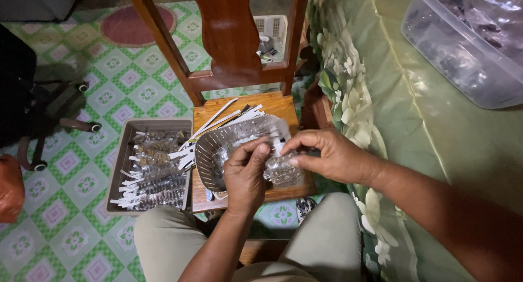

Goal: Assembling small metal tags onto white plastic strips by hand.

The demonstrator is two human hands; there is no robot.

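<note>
Over the seat of a wooden chair, both hands meet above a grey slotted basket that rests on the seat. Between them is a small clear plastic packet filled with tiny dark parts, held just over the basket's near rim. Pinching one side of it, the left hand has its thumb and forefinger closed on the plastic, the other fingers curled under. From the opposite side the right hand grips the packet's top edge between thumb and fingertips, fingers bent but not clenched. White paper strips fan out behind the basket. Beside the chair, on the green patterned floor, a grey tray holds rows of similar filled packets. On a green flowered cloth at the right, well apart, stands a clear plastic tub.
</note>
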